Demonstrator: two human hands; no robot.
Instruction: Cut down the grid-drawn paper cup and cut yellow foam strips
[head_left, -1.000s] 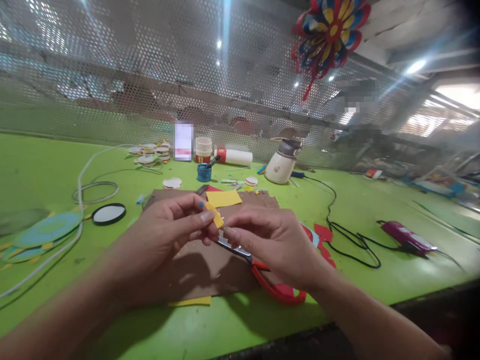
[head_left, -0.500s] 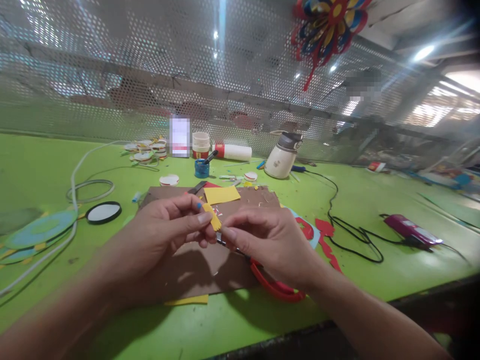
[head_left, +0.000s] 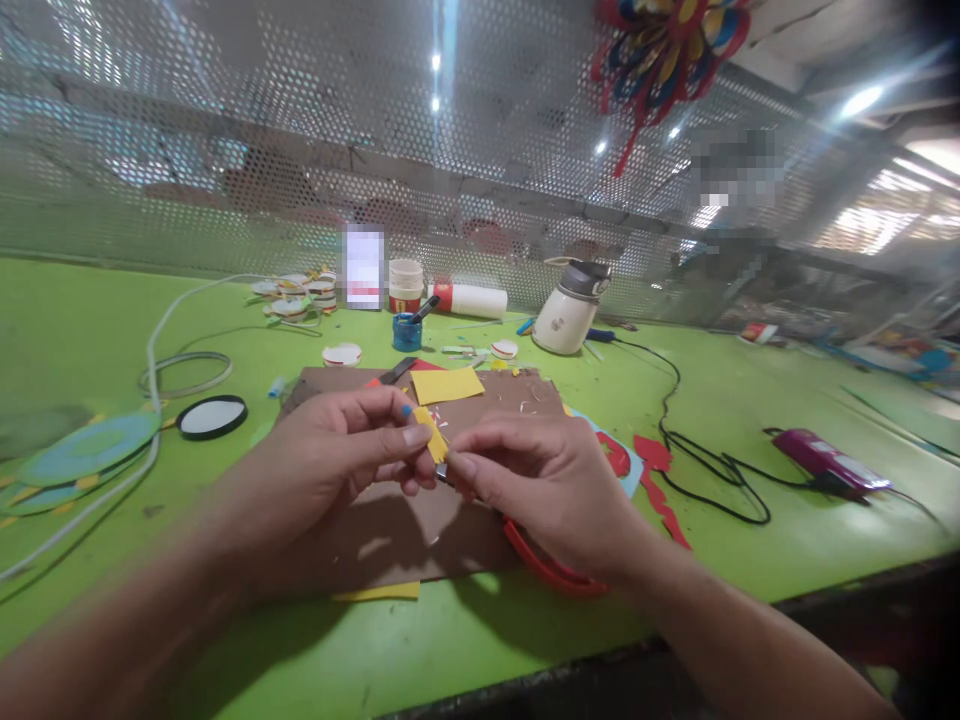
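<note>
My left hand (head_left: 341, 462) pinches a small yellow foam piece (head_left: 431, 433) between thumb and fingers, just above a brown cardboard sheet (head_left: 405, 520). My right hand (head_left: 547, 482) is closed round red-handled scissors (head_left: 551, 568); the blades are at the lower edge of the yellow piece and mostly hidden by my fingers. A larger yellow foam rectangle (head_left: 448, 385) lies on the far part of the cardboard.
On the green table (head_left: 90, 330) stand a blue paint pot (head_left: 406, 331), paper cups (head_left: 405, 285), a lying glue bottle (head_left: 471, 300) and a white jug (head_left: 566, 310). A black-rimmed disc (head_left: 212, 416), white cable (head_left: 161, 350), black cable (head_left: 712, 480), magenta tool (head_left: 825, 460) and red scraps (head_left: 652, 470) lie around.
The hands and the yellow piece have stayed together over the cardboard. The scissor blades have slid further behind my right fingers. The view has shifted slightly.
</note>
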